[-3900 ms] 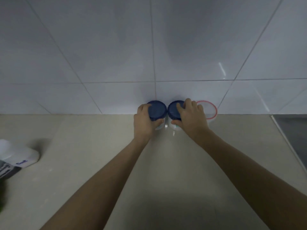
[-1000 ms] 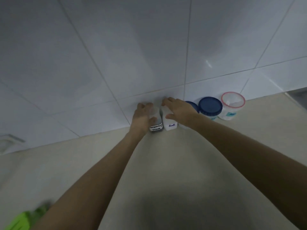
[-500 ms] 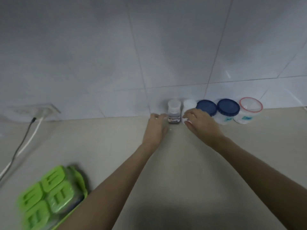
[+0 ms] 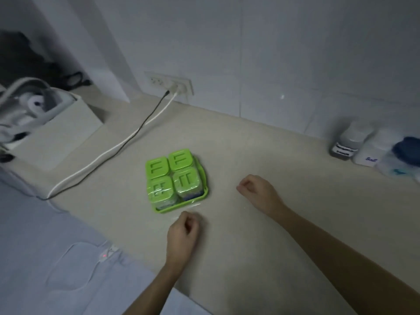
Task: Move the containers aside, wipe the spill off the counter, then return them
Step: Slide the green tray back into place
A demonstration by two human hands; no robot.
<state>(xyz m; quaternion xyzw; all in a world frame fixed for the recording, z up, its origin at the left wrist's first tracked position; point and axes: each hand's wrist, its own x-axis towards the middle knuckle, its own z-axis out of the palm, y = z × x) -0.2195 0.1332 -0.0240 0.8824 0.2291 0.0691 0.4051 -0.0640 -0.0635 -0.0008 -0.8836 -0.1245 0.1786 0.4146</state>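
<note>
A green tray (image 4: 203, 176) holding several green-lidded containers (image 4: 172, 176), wrapped in clear film, sits in the middle of the beige counter (image 4: 261, 160). My left hand (image 4: 181, 239) hovers just in front of the tray, fingers loosely curled, holding nothing. My right hand (image 4: 259, 192) is to the tray's right, fingers also curled and empty. Against the wall at the far right stand a dark-filled jar (image 4: 347, 144), a white jar labelled Salt (image 4: 372, 151) and a blue-lidded jar (image 4: 406, 155).
A wall socket (image 4: 172, 84) feeds a black and a white cable (image 4: 109, 153) across the counter to a white appliance (image 4: 34, 123) at the left. The counter's front edge runs diagonally at lower left.
The view swung left from the jars at the wall to the green tray. Both hands let go of the small jars and drew back toward the tray.
</note>
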